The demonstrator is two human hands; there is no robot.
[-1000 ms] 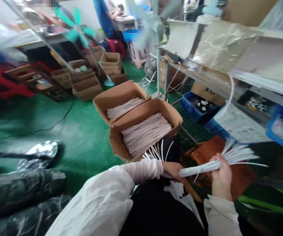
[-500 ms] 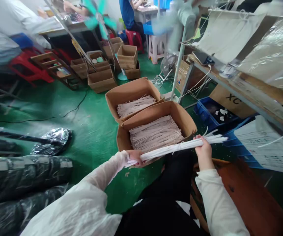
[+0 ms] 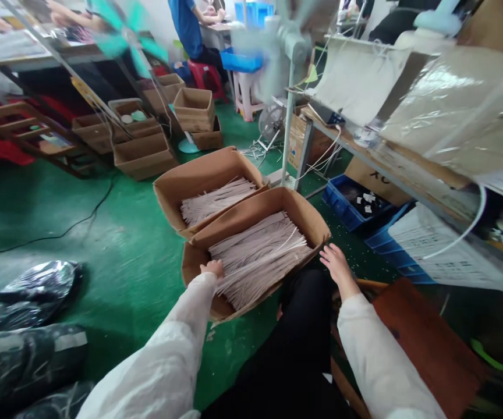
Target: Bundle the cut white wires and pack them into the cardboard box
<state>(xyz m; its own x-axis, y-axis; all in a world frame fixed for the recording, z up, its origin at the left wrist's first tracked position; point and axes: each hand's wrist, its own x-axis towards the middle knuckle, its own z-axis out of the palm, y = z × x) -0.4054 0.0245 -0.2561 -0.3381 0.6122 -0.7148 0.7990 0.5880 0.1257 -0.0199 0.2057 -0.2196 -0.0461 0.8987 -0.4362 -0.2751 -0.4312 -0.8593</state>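
Observation:
Two open cardboard boxes stand on the green floor in front of me. The nearer box (image 3: pixel 269 212) holds a pile of long, thin pale wires (image 3: pixel 255 262), and the farther box (image 3: pixel 194 186) holds a similar bundle (image 3: pixel 214 201). My left hand (image 3: pixel 212 269) rests at the near box's left edge, fingers by the wire ends, gripping nothing. My right hand (image 3: pixel 336 265) hangs open in the air beyond the box's right corner, above my black-clad lap, holding nothing.
Several stacked cardboard boxes (image 3: pixel 144 156) stand behind. A blue crate (image 3: pixel 350 201) of small parts sits right, below a shelf draped in plastic sheeting (image 3: pixel 461 110). Black wrapped rolls (image 3: pixel 28 355) lie left. A spinning fan (image 3: pixel 293 49) and a seated person in blue (image 3: pixel 186 26) are beyond.
The long wire bundle held between my hands is no longer in them and the near box's pile looks fuller. My hands have come apart, the left at the box edge, the right lifted empty.

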